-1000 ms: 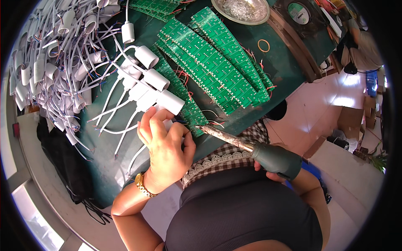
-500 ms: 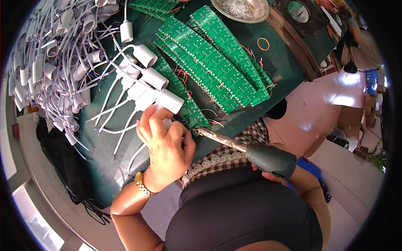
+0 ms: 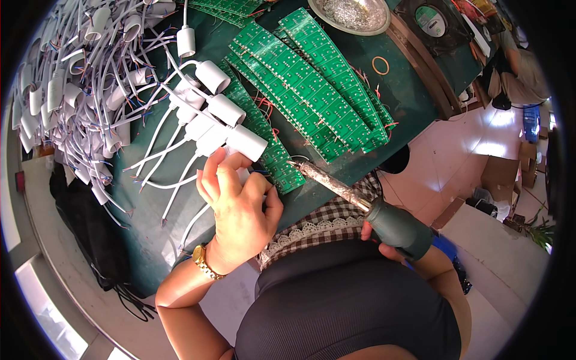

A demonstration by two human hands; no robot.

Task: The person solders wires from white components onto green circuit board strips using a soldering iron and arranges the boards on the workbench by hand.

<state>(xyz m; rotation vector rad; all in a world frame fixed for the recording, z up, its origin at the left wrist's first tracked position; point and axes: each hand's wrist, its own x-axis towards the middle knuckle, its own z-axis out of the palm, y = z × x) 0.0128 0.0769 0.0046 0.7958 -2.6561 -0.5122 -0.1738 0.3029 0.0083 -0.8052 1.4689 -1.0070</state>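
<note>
Now a green table [image 3: 414, 96] is seen, covered with things. A big heap of white sockets [image 3: 78, 78] with wires is piled well beyond the fingers, to their left. Long green circuit boards [image 3: 312, 84] are laid just past the fingers. The left hand [image 3: 237, 210] is curled around a white socket [image 3: 246, 144], with its fingers [image 3: 210, 174] pressed on it. A soldering iron [image 3: 360, 204] is gripped by the right hand [image 3: 384, 243], fingers closed on the dark handle, its tip near the left fingers.

Dark green table [image 3: 414, 102], green circuit boards [image 3: 312, 90], white lamp sockets [image 3: 210, 114], metal dish [image 3: 351, 13]
</note>
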